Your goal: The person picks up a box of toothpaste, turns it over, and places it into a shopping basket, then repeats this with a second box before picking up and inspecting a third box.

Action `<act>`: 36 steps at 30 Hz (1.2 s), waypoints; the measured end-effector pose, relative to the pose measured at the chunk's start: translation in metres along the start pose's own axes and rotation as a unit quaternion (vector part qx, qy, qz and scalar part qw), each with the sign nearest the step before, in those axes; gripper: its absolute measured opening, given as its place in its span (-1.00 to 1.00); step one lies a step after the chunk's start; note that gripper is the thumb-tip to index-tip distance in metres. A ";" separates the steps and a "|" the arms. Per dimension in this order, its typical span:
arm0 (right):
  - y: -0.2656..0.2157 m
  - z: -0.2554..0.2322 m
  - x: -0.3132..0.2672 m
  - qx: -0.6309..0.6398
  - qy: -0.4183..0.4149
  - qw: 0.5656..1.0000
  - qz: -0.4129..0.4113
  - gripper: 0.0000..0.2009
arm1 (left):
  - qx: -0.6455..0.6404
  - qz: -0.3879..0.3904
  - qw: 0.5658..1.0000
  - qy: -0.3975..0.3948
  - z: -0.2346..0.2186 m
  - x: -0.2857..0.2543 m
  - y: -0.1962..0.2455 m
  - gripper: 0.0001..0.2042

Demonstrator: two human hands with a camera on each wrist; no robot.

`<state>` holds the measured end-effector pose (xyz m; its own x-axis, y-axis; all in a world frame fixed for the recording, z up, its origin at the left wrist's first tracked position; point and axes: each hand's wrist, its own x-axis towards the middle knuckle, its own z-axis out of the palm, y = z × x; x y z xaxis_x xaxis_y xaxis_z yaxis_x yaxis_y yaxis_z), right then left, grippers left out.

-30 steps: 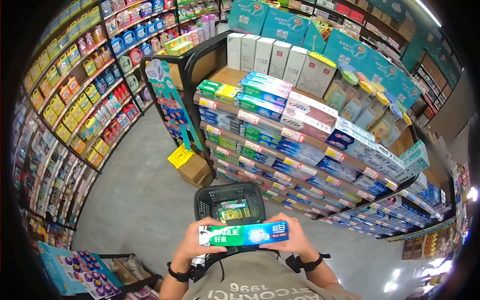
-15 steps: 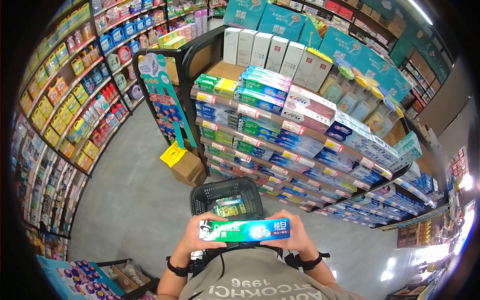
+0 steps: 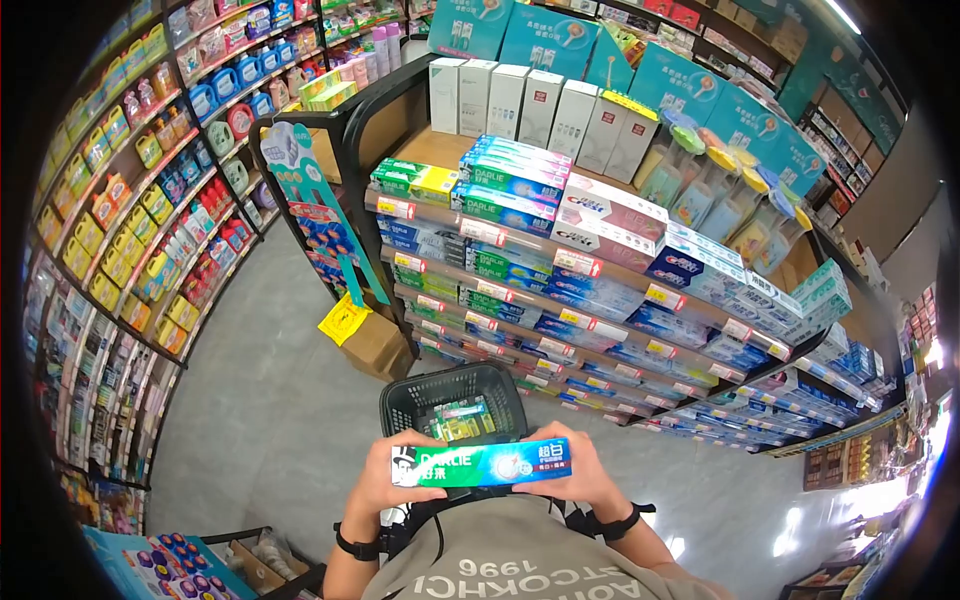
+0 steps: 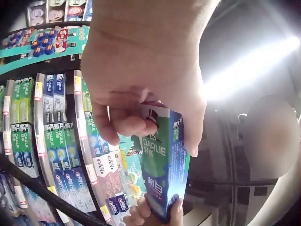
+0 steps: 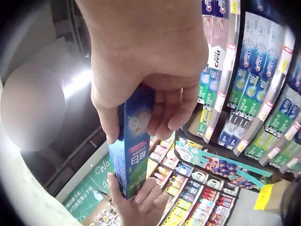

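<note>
A green and blue Darlie toothpaste box [image 3: 482, 464] is held level in front of the person's chest, its printed front facing up to the head camera. The left hand [image 3: 403, 472] grips the green end between thumb and fingers. At the blue end, the right hand [image 3: 568, 472] grips it the same way. Both wrist views show the toothpaste box [image 4: 162, 160] spanning from one hand to the other. Just beyond the hands stands a black shopping basket [image 3: 388, 405], with several green and yellow packages [image 3: 460, 418] inside.
A tiered shelf [image 3: 520, 236] of toothpaste boxes rises ahead and to the right. A cardboard box [image 3: 376, 345] with a yellow bag sits on the floor at its left end. Shelves of detergent bottles [image 3: 130, 240] curve along the left. A display bin [image 3: 290, 560] is at lower left.
The toothpaste box stays in both hands, shifting slightly left in the view. The head view has turned a little, so the shelf and cardboard box appear farther left.
</note>
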<state>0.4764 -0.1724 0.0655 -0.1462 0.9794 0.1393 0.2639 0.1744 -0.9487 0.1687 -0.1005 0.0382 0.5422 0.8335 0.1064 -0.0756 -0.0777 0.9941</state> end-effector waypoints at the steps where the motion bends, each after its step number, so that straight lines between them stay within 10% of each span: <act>1: 0.000 -0.004 0.002 -0.009 -0.003 1.000 -0.005 -0.48 | -0.002 0.004 1.000 0.005 0.002 0.002 -0.003 -0.40; 36: 0.000 -0.064 0.008 -0.048 0.030 0.997 -0.049 -0.41 | -0.001 0.000 0.999 -0.039 0.036 0.056 0.008 -0.40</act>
<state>0.5358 -0.1580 0.0848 -0.1196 0.9610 0.2492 0.3420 0.2756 -0.8984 0.2289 -0.0738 0.0531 0.6060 0.7883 0.1069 -0.0766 -0.0759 0.9942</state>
